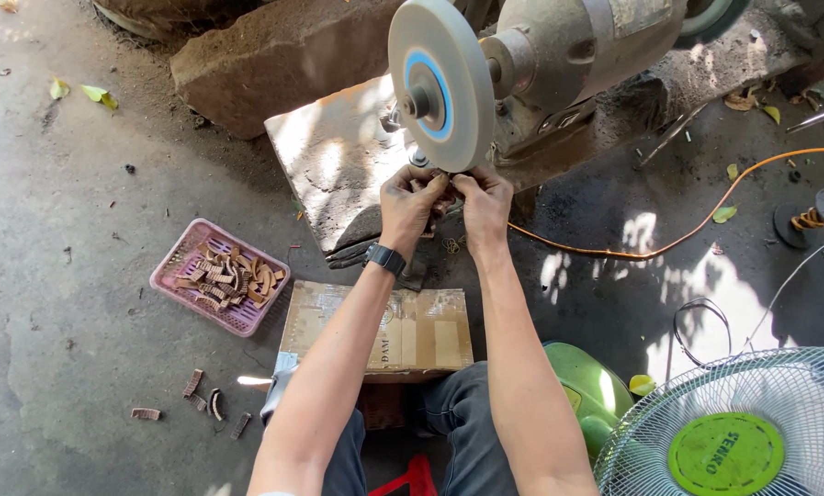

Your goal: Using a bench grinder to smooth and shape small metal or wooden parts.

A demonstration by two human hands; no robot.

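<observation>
Both my hands are raised to the lower edge of a white grinding wheel (440,83) with a blue centre ring, mounted on a grey bench grinder (568,50). My left hand (410,197) and my right hand (485,200) pinch one small brown piece (443,208) between them, pressed against the wheel's bottom rim. Most of the piece is hidden by my fingers. A black watch sits on my left wrist.
A pink basket (178,266) with several curved brown pieces lies at left, loose pieces (212,402) on the concrete below it. A taped cardboard box (435,335) lies before my knees. An orange cable (688,234) runs right. A fan (733,427) stands at lower right.
</observation>
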